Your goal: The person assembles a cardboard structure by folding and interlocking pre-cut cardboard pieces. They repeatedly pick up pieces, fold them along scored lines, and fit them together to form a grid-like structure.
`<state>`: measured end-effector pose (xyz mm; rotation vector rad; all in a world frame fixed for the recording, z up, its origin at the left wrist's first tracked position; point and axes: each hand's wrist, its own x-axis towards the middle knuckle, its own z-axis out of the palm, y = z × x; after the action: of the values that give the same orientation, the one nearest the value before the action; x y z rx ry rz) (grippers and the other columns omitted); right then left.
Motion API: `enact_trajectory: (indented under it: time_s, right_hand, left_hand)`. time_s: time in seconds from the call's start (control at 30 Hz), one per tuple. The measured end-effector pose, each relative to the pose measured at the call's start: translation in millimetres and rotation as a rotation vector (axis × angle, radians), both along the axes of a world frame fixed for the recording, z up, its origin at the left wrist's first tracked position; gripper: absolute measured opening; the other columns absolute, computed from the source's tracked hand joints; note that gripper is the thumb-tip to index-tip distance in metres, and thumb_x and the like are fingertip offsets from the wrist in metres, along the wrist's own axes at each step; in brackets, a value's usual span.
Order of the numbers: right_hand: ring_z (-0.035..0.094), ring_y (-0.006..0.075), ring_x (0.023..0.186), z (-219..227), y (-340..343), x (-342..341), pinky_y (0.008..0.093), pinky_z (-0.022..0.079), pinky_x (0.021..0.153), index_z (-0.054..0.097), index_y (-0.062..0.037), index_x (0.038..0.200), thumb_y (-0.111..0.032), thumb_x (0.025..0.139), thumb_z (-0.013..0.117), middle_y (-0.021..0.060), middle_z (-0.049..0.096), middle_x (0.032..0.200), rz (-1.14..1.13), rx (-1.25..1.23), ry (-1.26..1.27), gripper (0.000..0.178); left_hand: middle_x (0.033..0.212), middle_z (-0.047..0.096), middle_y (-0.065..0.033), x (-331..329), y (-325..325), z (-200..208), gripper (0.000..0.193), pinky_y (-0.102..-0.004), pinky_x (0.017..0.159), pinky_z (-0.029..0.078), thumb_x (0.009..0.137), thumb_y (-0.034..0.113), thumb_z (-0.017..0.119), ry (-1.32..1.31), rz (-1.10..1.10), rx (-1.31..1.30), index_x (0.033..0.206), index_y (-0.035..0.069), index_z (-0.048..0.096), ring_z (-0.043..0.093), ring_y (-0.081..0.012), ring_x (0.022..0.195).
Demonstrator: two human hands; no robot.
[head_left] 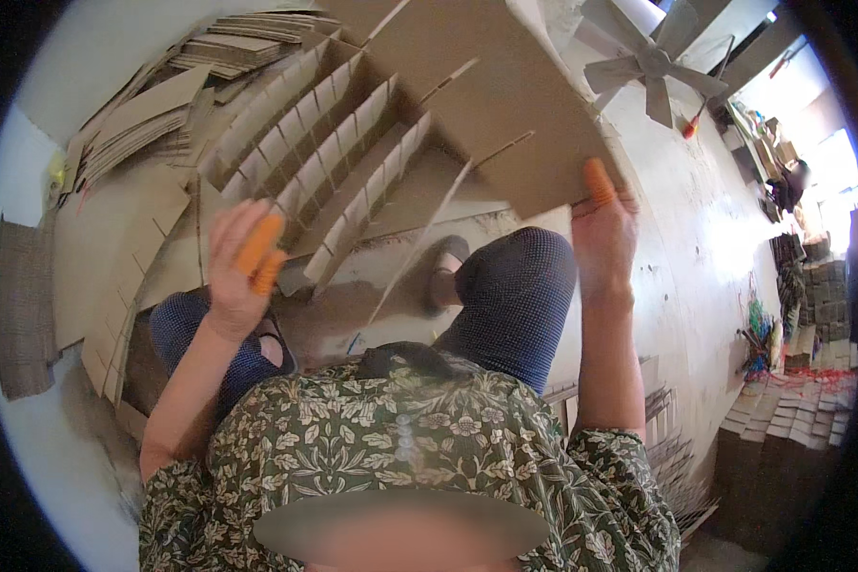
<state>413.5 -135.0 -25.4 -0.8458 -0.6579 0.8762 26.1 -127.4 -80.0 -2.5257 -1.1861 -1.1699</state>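
Observation:
Between my knees and the floor beyond stands a grid of slotted cardboard divider strips, several upright rows with notches along their edges. A large brown cardboard sheet slants over the grid's far right part, with slotted strip ends poking through or past it. My right hand is closed on the sheet's right lower corner, an orange cover on one finger. My left hand, slightly blurred and with orange finger covers, is beside the near left end of the rows. Its fingers are loosely bent with nothing visible in them; whether it touches a strip is unclear.
Stacks of flat cardboard pieces lie at the far left, with slotted sheets nearer. A fan stands at the far right. Cardboard bundles and red strings lie to the right. Another person is in the background.

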Motion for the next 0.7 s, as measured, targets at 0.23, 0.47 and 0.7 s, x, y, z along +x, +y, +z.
enact_trajectory:
  time_s: [0.23,0.47,0.7]
  right_hand:
    - [0.052,0.0081,0.079,-45,25,39,0.0231,0.044,0.072,0.067,0.0008,0.104,-0.006,0.091,0.058,-0.0001,0.063,0.087,-0.136,0.012,-0.436,0.017]
    - [0.053,0.0080,0.083,-64,30,38,0.0239,0.044,0.075,0.066,0.0015,0.103,-0.005,0.089,0.060,-0.0005,0.064,0.088,-0.110,-0.029,-0.529,0.016]
    - [0.053,0.0071,0.079,-54,38,28,0.0240,0.044,0.072,0.067,0.0009,0.101,-0.005,0.089,0.061,-0.0017,0.064,0.083,-0.141,0.008,-0.683,0.015]
  left_hand:
    - [0.111,0.063,-0.0150,-58,-9,-77,0.020,-0.0319,0.091,0.044,0.089,0.000,0.056,-0.432,0.304,-0.367,0.108,0.000,0.063,0.059,-0.0281,0.102]
    - [0.095,0.064,-0.0139,-54,-2,-99,0.021,-0.0312,0.077,0.047,0.083,-0.003,0.060,-0.270,0.136,-0.363,0.105,-0.001,0.063,0.061,-0.0267,0.087]
    - [0.093,0.063,-0.0137,-48,-1,-93,0.025,-0.0310,0.075,0.047,0.080,-0.006,0.061,-0.268,0.154,-0.364,0.104,0.000,0.065,0.060,-0.0266,0.084]
